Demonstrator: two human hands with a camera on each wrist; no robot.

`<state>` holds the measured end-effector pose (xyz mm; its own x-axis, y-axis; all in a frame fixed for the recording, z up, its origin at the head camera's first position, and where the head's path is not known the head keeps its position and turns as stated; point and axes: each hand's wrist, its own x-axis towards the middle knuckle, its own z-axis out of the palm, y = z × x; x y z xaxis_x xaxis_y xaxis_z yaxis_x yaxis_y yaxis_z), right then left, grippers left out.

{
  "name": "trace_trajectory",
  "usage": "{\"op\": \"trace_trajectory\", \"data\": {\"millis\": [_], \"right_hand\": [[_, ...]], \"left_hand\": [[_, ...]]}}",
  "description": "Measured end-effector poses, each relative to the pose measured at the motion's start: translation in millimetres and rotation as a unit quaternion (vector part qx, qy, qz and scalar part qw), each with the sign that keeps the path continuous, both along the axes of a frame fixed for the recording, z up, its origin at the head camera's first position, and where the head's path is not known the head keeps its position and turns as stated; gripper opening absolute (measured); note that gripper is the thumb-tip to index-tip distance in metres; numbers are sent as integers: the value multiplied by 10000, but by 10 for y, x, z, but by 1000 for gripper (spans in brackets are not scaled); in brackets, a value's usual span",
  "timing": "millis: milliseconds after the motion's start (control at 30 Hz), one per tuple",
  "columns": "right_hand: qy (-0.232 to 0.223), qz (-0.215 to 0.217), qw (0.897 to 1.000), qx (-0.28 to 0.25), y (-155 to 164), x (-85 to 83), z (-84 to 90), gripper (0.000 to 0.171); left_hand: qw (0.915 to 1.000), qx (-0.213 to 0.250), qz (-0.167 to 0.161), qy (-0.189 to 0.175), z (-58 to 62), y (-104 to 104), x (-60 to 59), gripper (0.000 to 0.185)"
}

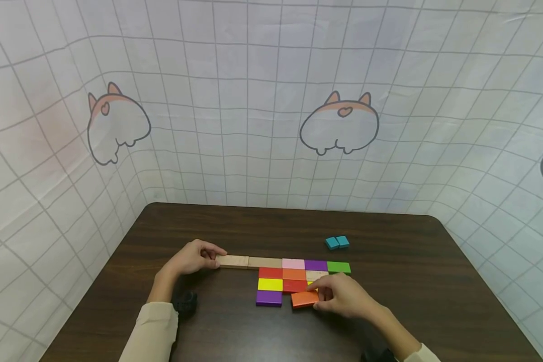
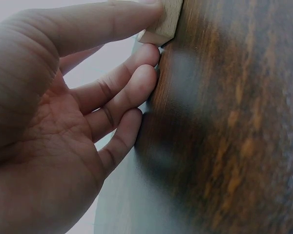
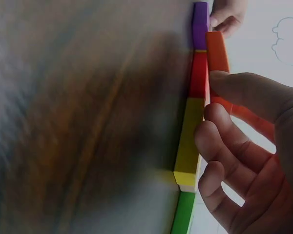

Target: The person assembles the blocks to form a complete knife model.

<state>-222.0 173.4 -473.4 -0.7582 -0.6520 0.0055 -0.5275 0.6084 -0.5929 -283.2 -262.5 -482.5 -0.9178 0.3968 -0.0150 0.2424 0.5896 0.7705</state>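
Note:
My left hand (image 1: 192, 257) pinches the left end of a plain wooden block (image 1: 233, 261), its other fingertips down at the tabletop in the left wrist view. My right hand (image 1: 346, 295) holds an orange block (image 1: 304, 299) between thumb and fingers, raised a little above the neighbouring blocks in the right wrist view. Flat coloured blocks lie side by side in rows. A second plain block (image 1: 265, 263), a pink block (image 1: 293, 264) and a green block (image 1: 339, 267) are in the back row. Nearer lie a yellow block (image 1: 270, 284), a red block (image 1: 294, 286) and a purple block (image 1: 269, 298). My right fingers partly cover another yellow block (image 3: 188, 141).
Two small teal blocks (image 1: 337, 243) lie behind the rows, near the back of the dark wooden table (image 1: 235, 334). A white gridded cloth (image 1: 231, 176) with cartoon animals hangs around the table's back and sides.

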Motion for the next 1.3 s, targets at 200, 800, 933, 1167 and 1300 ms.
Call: {"op": "trace_trajectory", "data": {"millis": [200,800,933,1167,1300], "right_hand": [[-123,76,9999,-34,-34,26,-25,31],[-81,-47,9999,144,-109,34,-9,29],[-73,8,9999,88,-112,23,-9,25],[-93,140,9999,-26,-129,7,-1,17],[19,123,9999,58,-161,5,1,14]], "left_hand": [[10000,-9,18,-16,8,3,2,24],[10000,-4,14,-11,-18,-5,-5,24],[10000,-10,5,-3,-18,-7,-7,24],[10000,13,-11,-11,-19,-11,-8,24],[10000,-17,12,-39,-20,-14,-12,24]]}}
